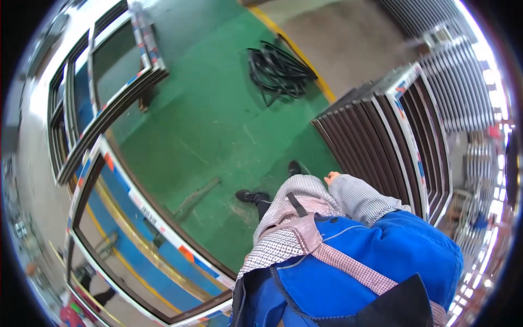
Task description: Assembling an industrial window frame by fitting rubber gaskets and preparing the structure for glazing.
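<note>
My right hand (332, 177) hangs beside my thigh, coming out of a grey striped sleeve (362, 196). Its fingers look loosely bent and a little apart, with nothing seen in them. Nearest to it, on the right, is a stack of dark brown frames (359, 136) standing on edge, with a gap between. My left hand is not in view. On my left a large rectangular frame (155, 218), white-faced with orange and blue marks, reaches close to my blue jacket (392, 245). Whether my left hand touches it is hidden.
More joined frames (117, 109) stand at the upper left. A tangle of black strips (278, 71) lies on the green floor (190, 131), near a yellow line (327, 90). Bundled silvery profiles (457, 82) stand at the far right. Another person (76, 313) is at the lower left.
</note>
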Demonstrator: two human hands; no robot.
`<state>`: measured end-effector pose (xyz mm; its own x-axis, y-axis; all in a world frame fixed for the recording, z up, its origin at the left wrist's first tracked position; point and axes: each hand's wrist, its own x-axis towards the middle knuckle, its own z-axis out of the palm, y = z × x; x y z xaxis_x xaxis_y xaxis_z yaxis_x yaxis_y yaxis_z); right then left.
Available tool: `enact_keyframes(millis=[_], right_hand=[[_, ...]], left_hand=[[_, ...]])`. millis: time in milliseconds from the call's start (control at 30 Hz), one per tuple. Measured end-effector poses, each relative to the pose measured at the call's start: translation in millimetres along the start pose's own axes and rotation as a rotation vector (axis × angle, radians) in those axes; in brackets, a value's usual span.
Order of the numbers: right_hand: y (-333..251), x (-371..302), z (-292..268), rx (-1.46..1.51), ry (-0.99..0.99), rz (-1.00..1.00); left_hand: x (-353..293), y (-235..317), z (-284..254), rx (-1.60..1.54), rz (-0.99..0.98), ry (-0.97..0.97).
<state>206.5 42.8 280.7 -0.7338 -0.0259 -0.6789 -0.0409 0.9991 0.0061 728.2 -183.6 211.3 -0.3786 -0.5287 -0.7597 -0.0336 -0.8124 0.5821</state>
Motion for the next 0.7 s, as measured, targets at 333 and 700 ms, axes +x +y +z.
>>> enact_keyframes(millis=[333, 700], right_hand=[[102, 12, -18, 0.336, -0.140, 0.044], [-28, 166, -137, 0.444, -0.035, -0.320]], left_hand=[[81, 50, 178, 1.120, 0.205, 0.132], [92, 101, 339, 1.001, 0.280, 0.409]])
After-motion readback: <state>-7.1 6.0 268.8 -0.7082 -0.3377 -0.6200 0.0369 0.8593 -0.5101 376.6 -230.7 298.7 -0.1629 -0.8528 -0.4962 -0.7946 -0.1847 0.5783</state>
